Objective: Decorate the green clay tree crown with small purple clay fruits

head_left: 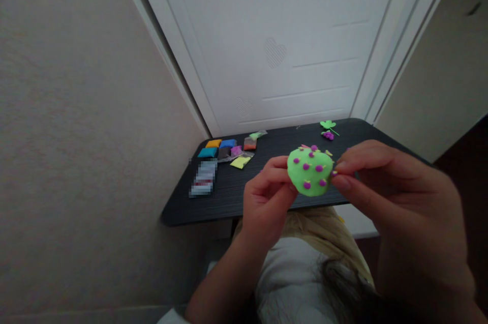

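Note:
A round green clay lump (310,171), dotted with small purple and yellow bits, is held up above the near edge of a black table (229,197). My left hand (265,197) grips its left side with curled fingers. My right hand (385,186) pinches at its right edge with thumb and fingertips pressed together, where a tiny yellow bit shows.
Several small coloured clay packets (229,150) lie at the table's back left, beside a blurred-out card (204,177). A green clay leaf shape (328,124) and a small purple cluster (327,135) lie at the back. A white door stands behind the table, a wall at left.

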`<state>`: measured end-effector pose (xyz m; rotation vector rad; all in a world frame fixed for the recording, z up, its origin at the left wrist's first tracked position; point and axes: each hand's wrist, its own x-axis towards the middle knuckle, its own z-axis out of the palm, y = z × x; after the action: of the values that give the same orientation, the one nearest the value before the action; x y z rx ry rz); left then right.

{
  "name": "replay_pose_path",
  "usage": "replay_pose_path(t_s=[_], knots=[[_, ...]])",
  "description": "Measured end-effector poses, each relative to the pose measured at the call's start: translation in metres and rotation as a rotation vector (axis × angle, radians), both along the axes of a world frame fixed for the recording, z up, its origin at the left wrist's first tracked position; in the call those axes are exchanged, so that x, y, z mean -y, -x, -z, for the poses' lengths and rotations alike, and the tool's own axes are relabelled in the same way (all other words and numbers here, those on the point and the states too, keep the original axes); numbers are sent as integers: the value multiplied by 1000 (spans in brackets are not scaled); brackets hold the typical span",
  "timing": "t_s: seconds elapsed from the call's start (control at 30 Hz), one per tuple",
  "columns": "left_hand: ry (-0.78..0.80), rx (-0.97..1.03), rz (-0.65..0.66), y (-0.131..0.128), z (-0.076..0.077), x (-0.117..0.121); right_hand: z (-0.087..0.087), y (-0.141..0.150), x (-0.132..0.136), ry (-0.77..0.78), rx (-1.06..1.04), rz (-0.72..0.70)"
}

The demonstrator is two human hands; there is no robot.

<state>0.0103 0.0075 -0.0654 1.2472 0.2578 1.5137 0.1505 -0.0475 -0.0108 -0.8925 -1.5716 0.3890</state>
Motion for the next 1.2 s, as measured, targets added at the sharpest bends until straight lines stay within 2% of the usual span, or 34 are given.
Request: replay_pose_path(t_s=[0.5,1.2], knots=[[8,30,33,0,0,1,2,-1,0,-5,-18,-8],[-10,-11,-10,3,1,1,-2,2,3,12,5,5]])
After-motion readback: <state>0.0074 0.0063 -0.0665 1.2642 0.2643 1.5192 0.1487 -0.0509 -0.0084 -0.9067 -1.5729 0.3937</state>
